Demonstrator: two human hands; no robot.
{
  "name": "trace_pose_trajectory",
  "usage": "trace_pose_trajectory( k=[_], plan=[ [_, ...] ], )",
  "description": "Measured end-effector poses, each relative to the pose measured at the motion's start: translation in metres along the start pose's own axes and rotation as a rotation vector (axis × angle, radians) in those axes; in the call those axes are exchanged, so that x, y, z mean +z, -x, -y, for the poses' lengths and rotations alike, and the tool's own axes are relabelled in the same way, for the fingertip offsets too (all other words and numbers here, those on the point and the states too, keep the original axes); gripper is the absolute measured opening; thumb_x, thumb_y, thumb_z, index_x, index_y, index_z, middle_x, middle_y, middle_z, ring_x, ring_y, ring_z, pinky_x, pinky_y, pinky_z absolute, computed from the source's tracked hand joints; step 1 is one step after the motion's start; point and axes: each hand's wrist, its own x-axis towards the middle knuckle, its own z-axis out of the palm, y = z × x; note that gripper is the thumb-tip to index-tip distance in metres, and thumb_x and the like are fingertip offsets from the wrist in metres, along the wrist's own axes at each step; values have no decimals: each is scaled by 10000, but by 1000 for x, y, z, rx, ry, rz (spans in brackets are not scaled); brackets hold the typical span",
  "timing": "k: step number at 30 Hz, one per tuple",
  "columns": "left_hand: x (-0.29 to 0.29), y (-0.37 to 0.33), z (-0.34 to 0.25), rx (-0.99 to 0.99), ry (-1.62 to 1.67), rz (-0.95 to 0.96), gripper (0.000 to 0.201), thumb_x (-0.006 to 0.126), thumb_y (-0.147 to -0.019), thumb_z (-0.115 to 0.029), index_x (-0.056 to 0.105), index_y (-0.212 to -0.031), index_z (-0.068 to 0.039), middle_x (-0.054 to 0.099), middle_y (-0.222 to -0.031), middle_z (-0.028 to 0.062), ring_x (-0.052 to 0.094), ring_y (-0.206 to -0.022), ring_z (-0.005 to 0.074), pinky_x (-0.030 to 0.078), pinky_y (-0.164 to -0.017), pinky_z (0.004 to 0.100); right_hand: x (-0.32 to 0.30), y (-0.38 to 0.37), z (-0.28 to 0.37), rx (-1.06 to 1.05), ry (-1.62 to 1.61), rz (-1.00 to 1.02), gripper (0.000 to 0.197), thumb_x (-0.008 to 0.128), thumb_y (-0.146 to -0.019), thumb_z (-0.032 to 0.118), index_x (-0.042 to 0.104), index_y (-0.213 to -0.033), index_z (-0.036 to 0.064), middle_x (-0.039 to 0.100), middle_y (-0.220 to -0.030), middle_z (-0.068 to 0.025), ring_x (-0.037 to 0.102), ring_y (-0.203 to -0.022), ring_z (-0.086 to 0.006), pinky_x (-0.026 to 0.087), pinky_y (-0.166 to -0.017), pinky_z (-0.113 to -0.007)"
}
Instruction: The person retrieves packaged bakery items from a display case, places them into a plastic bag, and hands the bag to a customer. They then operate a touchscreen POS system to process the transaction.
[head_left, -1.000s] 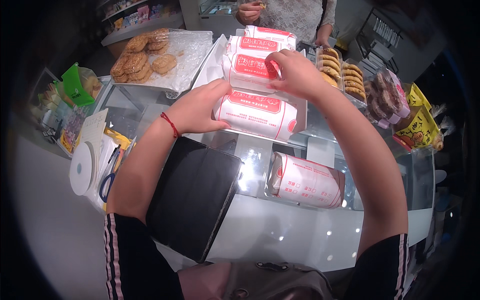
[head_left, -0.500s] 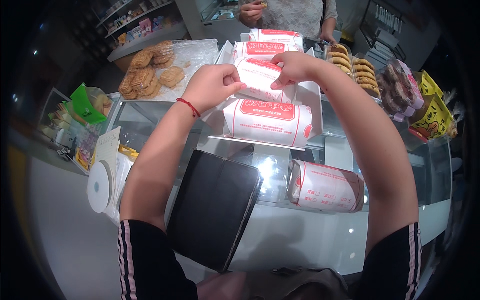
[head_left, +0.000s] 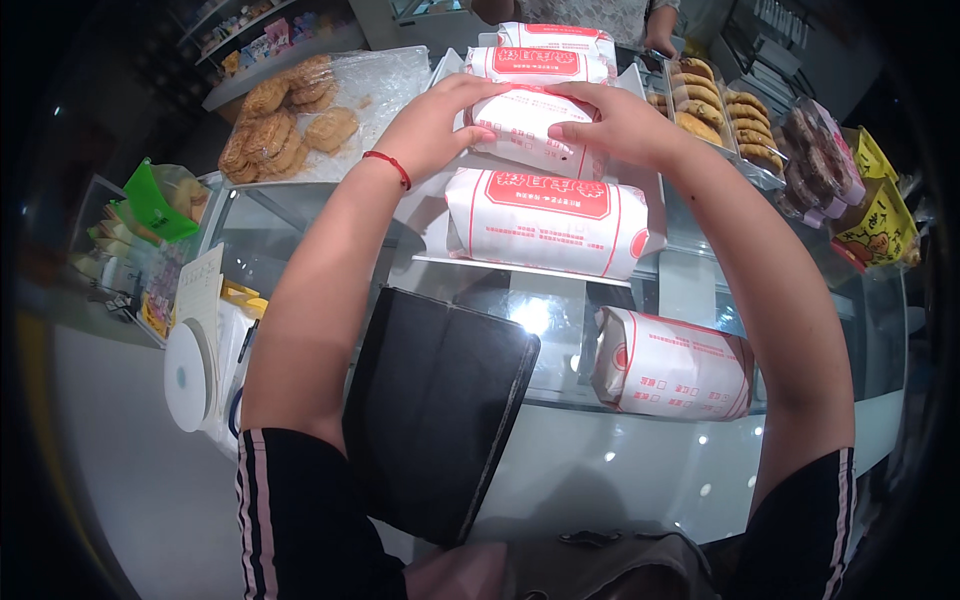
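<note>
My left hand (head_left: 436, 122) and my right hand (head_left: 622, 124) hold a white paper-wrapped package (head_left: 520, 128) with red print from its two ends. My thumbs press its near side, and the fingers reach over its top and far side. It sits in a white tray (head_left: 520, 267), in a row of like packages. Nearest me in the tray lies another wrapped package (head_left: 548, 232) with a red label. Behind the held one are a third package (head_left: 530, 66) and a fourth-row package (head_left: 556, 38), partly hidden. One more wrapped package (head_left: 680, 370) lies apart on the glass counter.
A black folder (head_left: 440, 410) lies before me on the counter (head_left: 570, 470). Left stands a plastic-covered tray of round pastries (head_left: 275, 145). Boxed cookies (head_left: 697, 100) and yellow bags (head_left: 880, 225) stand right. A white roll (head_left: 190, 375) is at the left edge. A person (head_left: 600, 15) stands opposite.
My hands have gone from pinching at the package's wrapper to wrapping round both ends. The package has tipped, so its checkbox side shows more. The view has shifted slightly.
</note>
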Motion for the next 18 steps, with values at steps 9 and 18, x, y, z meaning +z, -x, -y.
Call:
trace_pose_trajectory(
  k=[9, 18],
  plan=[
    [1, -1, -5, -36, 27, 35, 517, 700, -817, -112, 558, -1311, -174, 529, -1287, 64, 546, -1145, 245, 455, -974, 355, -2, -7, 10, 49, 305, 122, 920, 827, -642, 439, 448, -1361, 6, 641, -1148, -219, 646, -1029, -311, 490, -898, -355],
    [4, 10, 17, -575, 1403, -128, 599, 493, -819, -50, 312, -1389, -11, 507, -1275, 198, 562, -1122, 294, 461, -934, 502, -1, 7, 48, -274, 662, -205, 776, 843, -596, 292, 499, -1248, 51, 615, -1023, -182, 622, -978, -343, 518, -821, -398]
  ],
)
